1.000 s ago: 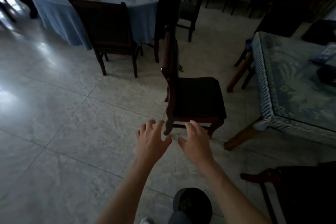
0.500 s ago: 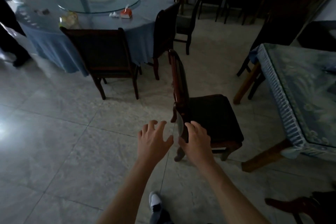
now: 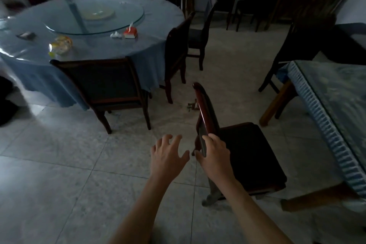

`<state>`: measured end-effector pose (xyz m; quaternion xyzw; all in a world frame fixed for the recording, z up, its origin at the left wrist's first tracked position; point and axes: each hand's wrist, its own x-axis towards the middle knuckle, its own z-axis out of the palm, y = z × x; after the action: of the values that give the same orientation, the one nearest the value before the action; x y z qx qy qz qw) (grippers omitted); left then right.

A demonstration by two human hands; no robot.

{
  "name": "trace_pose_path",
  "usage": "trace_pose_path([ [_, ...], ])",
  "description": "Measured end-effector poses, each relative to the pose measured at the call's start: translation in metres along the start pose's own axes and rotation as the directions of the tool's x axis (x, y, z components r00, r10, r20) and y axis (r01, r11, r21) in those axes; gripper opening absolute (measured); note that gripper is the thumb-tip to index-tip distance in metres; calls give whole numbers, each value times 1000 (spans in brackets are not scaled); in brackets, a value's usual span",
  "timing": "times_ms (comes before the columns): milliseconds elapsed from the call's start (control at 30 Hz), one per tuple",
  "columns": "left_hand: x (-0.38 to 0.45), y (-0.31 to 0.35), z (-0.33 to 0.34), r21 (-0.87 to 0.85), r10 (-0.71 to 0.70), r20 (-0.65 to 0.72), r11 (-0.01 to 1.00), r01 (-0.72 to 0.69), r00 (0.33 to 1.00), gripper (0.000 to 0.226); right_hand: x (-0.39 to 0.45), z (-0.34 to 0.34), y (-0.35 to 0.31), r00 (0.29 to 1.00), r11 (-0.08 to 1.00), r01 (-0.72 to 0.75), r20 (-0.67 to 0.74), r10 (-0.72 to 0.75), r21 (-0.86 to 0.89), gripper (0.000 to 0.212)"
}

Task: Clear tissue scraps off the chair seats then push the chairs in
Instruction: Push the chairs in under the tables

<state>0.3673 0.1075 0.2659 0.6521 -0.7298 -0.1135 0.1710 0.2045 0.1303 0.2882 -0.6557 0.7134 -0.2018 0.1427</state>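
A dark wooden chair [image 3: 247,156] with a black seat stands pulled out beside the rectangular table [image 3: 334,109], its seat facing right. My right hand [image 3: 214,154] grips the near end of the chair's top rail, thumb on the left side and fingers over the right. My left hand [image 3: 168,154] hovers just left of the backrest with fingers spread, touching nothing. The seat looks bare; the room is dim. A small scrap [image 3: 191,105] lies on the floor behind the backrest.
A round table [image 3: 154,31] with a blue cloth and glass turntable stands at the back left, with two chairs [image 3: 107,87] [image 3: 176,49] against it. A red tissue box [image 3: 130,32] and a crumpled tissue [image 3: 115,34] sit on it. More chairs line the far wall.
I have stepped closer to the chair. My right hand has reached the backrest and closed around its top rail; my left hand stays spread beside it.
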Motion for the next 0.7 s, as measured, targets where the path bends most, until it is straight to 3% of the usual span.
trace_pose_path([
  [400,151,-107,-33,37,196,75,979,-199,978,63,113,60,-87,979,979,-196,-76,191,-52,63],
  [700,227,-61,-17,-44,435,147,900,-434,888,61,143,40,-66,885,894,-447,-163,437,-26,58],
])
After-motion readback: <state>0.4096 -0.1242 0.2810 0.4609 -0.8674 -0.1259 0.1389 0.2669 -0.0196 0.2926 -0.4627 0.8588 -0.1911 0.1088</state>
